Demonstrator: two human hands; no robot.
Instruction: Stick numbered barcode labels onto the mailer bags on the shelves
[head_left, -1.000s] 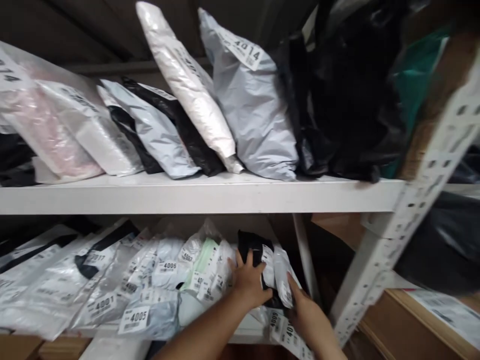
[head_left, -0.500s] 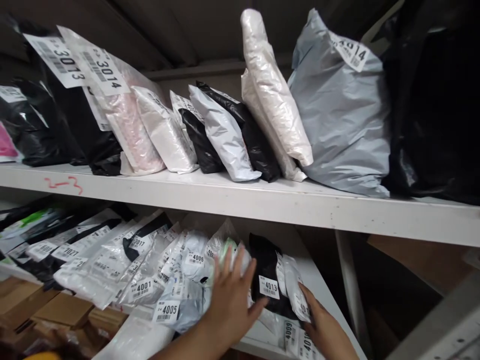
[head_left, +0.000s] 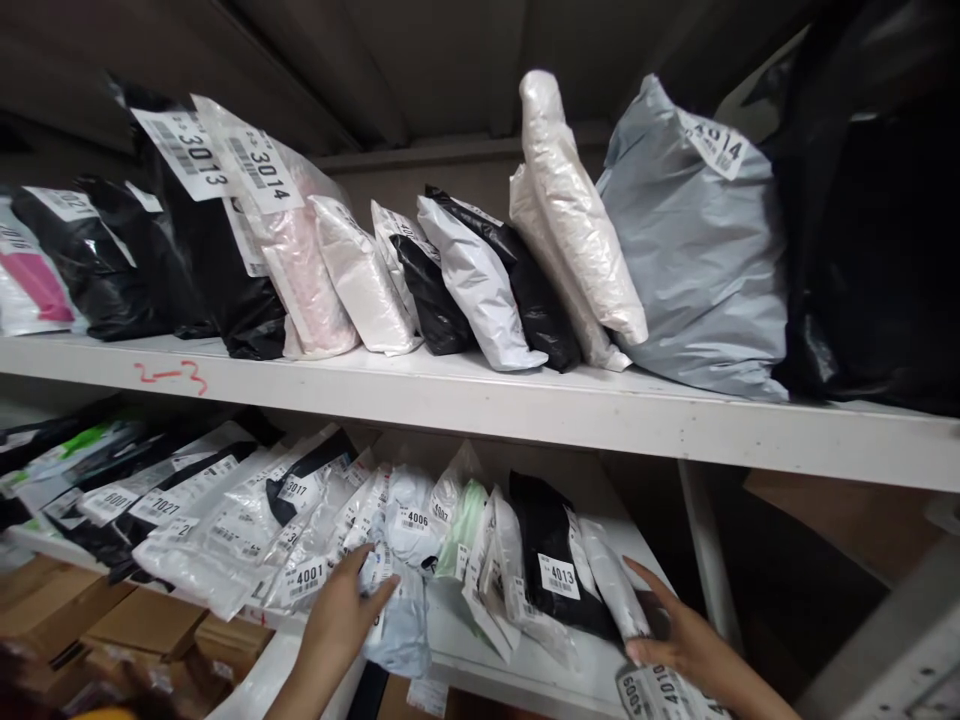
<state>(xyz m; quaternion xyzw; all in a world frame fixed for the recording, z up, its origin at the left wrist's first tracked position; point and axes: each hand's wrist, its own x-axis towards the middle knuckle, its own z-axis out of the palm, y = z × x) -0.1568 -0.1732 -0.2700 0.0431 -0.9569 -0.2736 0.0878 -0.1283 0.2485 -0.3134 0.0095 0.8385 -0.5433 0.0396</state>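
So my left hand [head_left: 341, 610] has thumb and forefinger spread against the light blue package [head_left: 409, 620], no pinch that I can make out, and my right hand [head_left: 679, 630] is at the outer side of the slim white package [head_left: 611, 575], thumb and fingers apart (can't tell if they're pinching any plastic, sorry). Progress-wise I'd call it partway: between my hands the green package [head_left: 459, 530] and the black package [head_left: 544, 530] lean in a loose row on the lower shelf [head_left: 454, 635], and the black one's 4013 label is easy to read, so that stretch looks more or less sorted. What's left, I reckon, is at the two ends. The light blue package droops over the shelf edge beside my left thumb, and just below my right hand the 4010 label [head_left: 664, 688] and 4009 label [head_left: 637, 692] sit tilted. Above both hands, the upper shelf [head_left: 450, 400] carries its own row of packages, and I'm touching none of those.
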